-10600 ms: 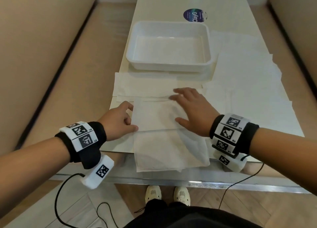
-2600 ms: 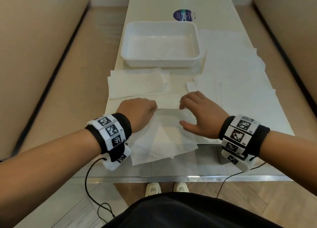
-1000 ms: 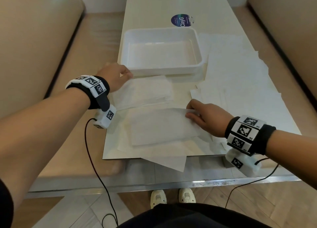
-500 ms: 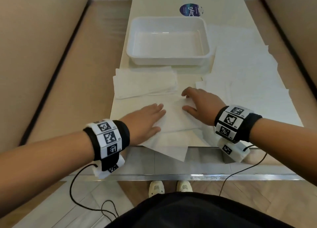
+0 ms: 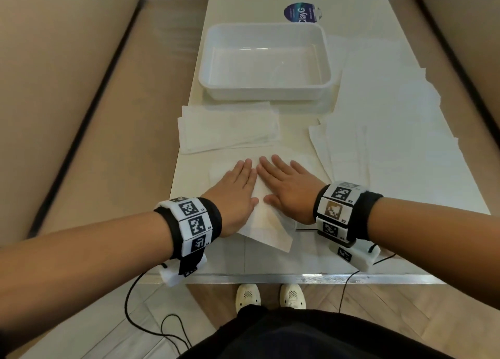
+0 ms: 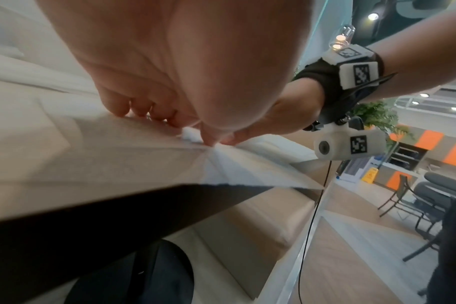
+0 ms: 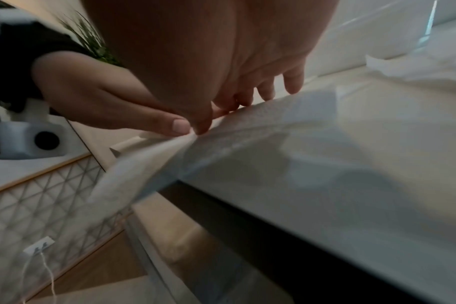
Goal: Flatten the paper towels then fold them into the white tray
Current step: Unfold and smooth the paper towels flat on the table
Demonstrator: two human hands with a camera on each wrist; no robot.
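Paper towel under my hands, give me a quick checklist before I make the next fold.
1. Both hands flat on the towel: ok. The left hand and right hand press the paper towel with straight fingers.
2. Towel fully on the table: not ok, one corner hangs past the near edge.
3. Towel lying smooth: cannot tell, the hands cover most of it.
4. White tray ready: ok, it holds nothing and sits beyond the towels.
5. Folded stack out of the way: ok, it lies apart, before the tray.
6. Unfolded pile within view: ok, on the right.

Even indoor light, blurred wrist views
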